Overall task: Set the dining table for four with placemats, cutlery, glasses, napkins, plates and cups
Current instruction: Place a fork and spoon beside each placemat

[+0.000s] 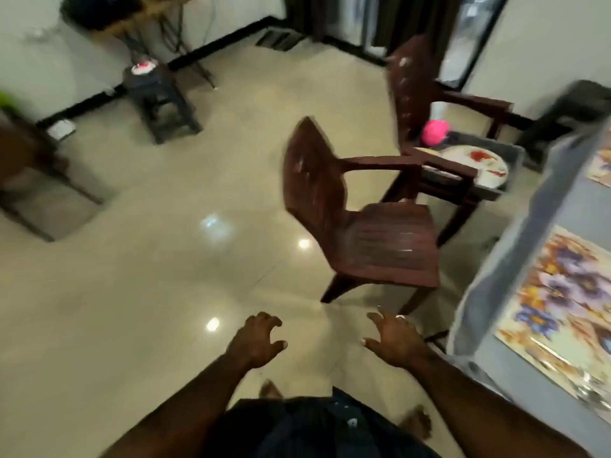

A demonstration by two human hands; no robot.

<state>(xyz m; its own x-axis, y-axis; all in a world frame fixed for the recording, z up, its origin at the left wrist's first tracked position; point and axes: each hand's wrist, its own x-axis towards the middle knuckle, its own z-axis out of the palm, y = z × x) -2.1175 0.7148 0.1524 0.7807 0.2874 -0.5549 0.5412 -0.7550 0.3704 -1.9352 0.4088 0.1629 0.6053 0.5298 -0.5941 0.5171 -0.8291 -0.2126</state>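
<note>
The dining table (pixel 506 269) with a grey cloth runs along the right edge. A floral placemat (pixel 558 292) lies on it, and a second placemat (pixel 600 166) shows farther back. On the far brown chair sits a grey crate (pixel 510 153) holding a white plate with red marks (pixel 479 161) and something pink (pixel 434 131). My left hand (pixel 256 342) and my right hand (pixel 395 342) hang in front of me above the floor, fingers spread and loosely bent, holding nothing. The frame is blurred.
A brown plastic armchair (pixel 363 233) stands just ahead, beside the table. A second one (pixel 420 94) is behind it. A dark stool (pixel 158 104) with a small dish stands at the far left wall. Glossy floor tiles (pixel 148 292) spread to the left.
</note>
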